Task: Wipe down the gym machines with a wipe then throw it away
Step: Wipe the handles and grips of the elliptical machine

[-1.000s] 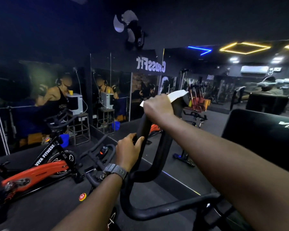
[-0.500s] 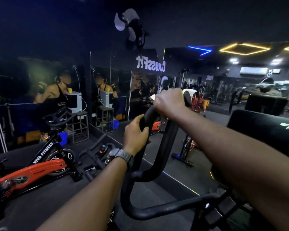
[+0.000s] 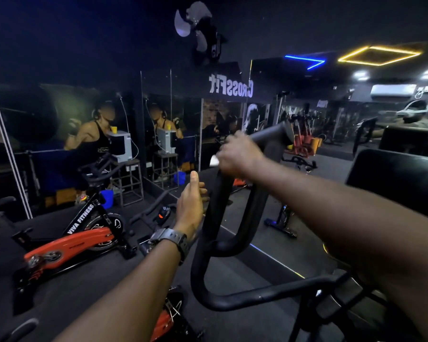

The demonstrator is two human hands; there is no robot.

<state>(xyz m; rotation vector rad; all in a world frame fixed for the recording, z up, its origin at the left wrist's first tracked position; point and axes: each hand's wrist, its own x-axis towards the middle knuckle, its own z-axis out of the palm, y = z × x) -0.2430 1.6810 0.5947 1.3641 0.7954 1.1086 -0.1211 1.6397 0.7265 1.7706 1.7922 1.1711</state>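
My right hand [image 3: 240, 154] has a closed grip around the upper end of the black handlebar [image 3: 245, 225], with the white wipe [image 3: 214, 161] pressed under my palm so only a small corner shows on the left. The bar's long axis goes down from this grip toward me, so I think the next stroke follows it downward. My left hand [image 3: 192, 202] holds the nearer side of the same bar lower down and stands in that path; an orange bike [image 3: 72, 245] is well apart on the left.

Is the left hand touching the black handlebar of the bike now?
Touching. The head view shows the left hand pressed against the side of the upright black handlebar, thumb raised and fingers against the tube, with no gap visible between them.
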